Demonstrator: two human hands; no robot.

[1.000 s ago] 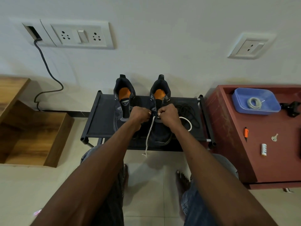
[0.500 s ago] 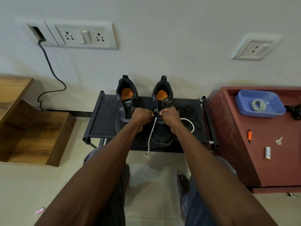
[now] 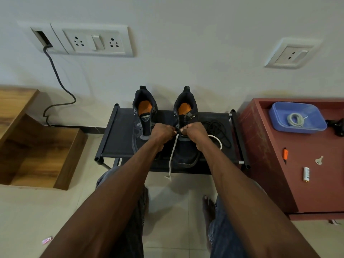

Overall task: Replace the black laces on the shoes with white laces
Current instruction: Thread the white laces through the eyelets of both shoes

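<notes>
Under the grip, the woven white cord lace (image 3: 172,153) hangs over the matt dark fabric right shoe (image 3: 186,151) on the black cloth-topped rack (image 3: 121,138), right of it a glossy blue plastic tray (image 3: 279,125).

A single wide-angle view from the person's head looks forward and steeply down along both outstretched forearms. It faces the wall (image 3: 186,43), with the rack (image 3: 119,138) centred at arm's length, the floor (image 3: 28,220) below and the cabinet (image 3: 279,183) at the right edge.
</notes>
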